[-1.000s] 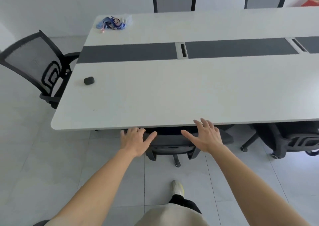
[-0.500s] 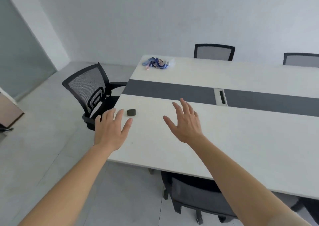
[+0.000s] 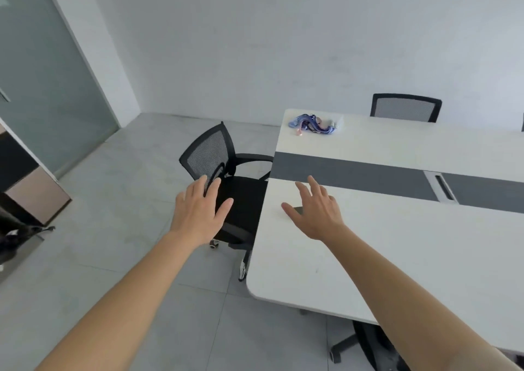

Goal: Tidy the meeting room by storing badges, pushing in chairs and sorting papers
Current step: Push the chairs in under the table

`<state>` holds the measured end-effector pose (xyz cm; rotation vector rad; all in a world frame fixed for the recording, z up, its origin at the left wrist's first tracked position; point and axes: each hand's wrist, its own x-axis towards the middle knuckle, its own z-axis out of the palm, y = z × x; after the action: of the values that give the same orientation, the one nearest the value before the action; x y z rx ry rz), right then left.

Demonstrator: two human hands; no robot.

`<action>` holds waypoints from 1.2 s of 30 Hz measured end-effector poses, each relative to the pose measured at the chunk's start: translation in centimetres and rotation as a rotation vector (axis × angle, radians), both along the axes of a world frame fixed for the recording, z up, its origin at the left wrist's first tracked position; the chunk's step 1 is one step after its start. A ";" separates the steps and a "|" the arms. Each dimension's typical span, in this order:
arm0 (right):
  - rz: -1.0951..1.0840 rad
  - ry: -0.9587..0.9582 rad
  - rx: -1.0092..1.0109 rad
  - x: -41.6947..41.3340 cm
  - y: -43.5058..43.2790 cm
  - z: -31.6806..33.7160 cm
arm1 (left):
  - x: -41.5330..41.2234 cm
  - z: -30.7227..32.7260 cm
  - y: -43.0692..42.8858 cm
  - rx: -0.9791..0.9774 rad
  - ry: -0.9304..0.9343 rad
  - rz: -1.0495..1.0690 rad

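Left grip [image 3: 195,214], seen from the head camera, is hovering with fingers spread and holding nothing, just off the short end of the surface [image 3: 397,251]. Right grip [image 3: 317,214], likewise spread and empty, is hovering above the white top near its corner and partly covering a small dark object [image 3: 299,209] whose kind cannot be told.

The black mesh office chair [image 3: 208,155] is standing at that short end, pulled out and turned at an angle. Its seat is lying just ahead of the left grip, and its backrest is rising beyond and to the left. The left grip is the nearer one, so the push is likely going rightward, toward the surface's end.

Blue badge lanyards [image 3: 312,122] are lying bundled at the far corner, well apart from both grips and ahead of the right one. A second mesh chair [image 3: 405,108] is sitting tucked in along the far side.
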<state>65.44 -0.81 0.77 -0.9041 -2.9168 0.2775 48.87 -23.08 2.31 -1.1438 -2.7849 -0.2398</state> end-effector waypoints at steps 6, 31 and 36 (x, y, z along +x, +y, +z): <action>-0.040 -0.048 -0.052 -8.8 -0.6 -2.6 | -9.0 -1.9 0.2 0.003 -0.143 0.030; -0.501 -0.021 -0.358 -43.0 17.7 -9.3 | -52.9 -7.9 25.7 -0.444 -0.126 -0.554; -0.723 -0.048 -0.410 -46.4 18.5 -11.9 | -59.0 -12.0 34.7 -0.527 -0.144 -0.789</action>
<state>19.08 17.73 -11.09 -1.9434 -2.3752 0.7984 -10.13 11.67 -9.70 -2.3934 -2.4029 0.3921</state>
